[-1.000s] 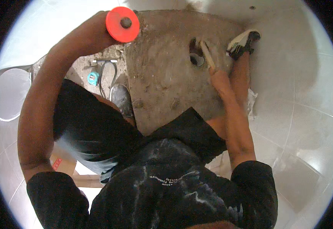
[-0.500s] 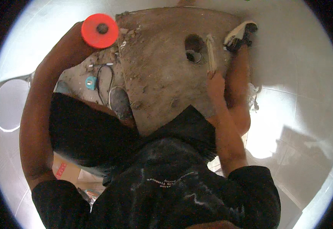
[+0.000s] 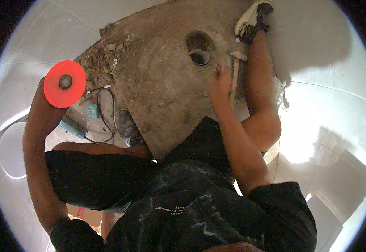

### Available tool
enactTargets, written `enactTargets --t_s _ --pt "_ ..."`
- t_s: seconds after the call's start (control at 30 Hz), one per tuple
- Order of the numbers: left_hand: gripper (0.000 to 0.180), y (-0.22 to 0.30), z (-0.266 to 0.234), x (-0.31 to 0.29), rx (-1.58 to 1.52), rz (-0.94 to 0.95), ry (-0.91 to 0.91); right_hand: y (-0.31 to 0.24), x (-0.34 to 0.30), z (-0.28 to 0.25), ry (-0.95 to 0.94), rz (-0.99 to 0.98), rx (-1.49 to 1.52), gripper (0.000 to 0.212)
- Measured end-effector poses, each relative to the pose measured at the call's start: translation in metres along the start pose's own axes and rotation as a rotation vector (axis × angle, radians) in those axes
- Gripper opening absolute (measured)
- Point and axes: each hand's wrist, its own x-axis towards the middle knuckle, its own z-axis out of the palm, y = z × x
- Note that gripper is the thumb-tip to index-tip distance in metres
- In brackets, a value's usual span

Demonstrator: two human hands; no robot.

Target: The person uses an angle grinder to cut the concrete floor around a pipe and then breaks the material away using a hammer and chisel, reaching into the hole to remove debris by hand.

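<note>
Left of the frame, the left hand [image 3: 50,108] sits behind an orange-red hand guard [image 3: 77,86], its grip hidden, cannot tell; upper right of centre, the right hand [image 3: 220,86], half-open, empty, is beside a wooden-handled hammer [image 3: 235,73]

The person wears a pale-streaked black T-shirt [image 3: 172,222], black shorts [image 3: 94,176] and shoes [image 3: 252,20]

Hammer [image 3: 235,79] R of pipe [image 3: 200,58]

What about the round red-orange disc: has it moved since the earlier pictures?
Yes: judged against the dark round hole in the brown slab, the disc moved left and downward.
</note>
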Motion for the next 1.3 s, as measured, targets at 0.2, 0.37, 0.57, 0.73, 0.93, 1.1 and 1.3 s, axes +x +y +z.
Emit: enactTargets --t_s 0.2,0.37,0.57,0.73,0.93,1.1,1.3 --pt "0.048 0.004 -0.008 0.006 0.156 -0.091 -0.074 0.020 0.105 0.127 -0.175 0.746 0.262 0.038" --pt "0.050 -0.002 -0.011 -0.013 0.172 -0.156 -0.079 -0.039 0.128 0.109 -0.800 0.110 -0.693 0.040" --pt "0.037 0.000 -0.012 -0.007 0.100 -0.126 -0.128 0.000 0.111 0.154 -0.229 0.470 -0.292 0.039" --pt "0.051 -0.010 -0.013 -0.010 0.046 -0.165 -0.182 0.009 0.116 0.171 -0.210 0.430 -0.237 0.039" --pt "0.049 0.000 -0.016 -0.012 0.057 -0.232 -0.173 -0.002 0.136 0.175 -0.506 0.058 -0.796 0.030" --pt "0.040 0.016 -0.013 -0.003 -0.050 -0.168 -0.167 0.042 0.157 0.184 -0.535 0.230 -0.440 0.029" --pt "0.037 0.008 -0.010 -0.010 0.075 -0.042 -0.095 -0.028 0.138 0.135 -0.547 0.215 -0.560 0.032"
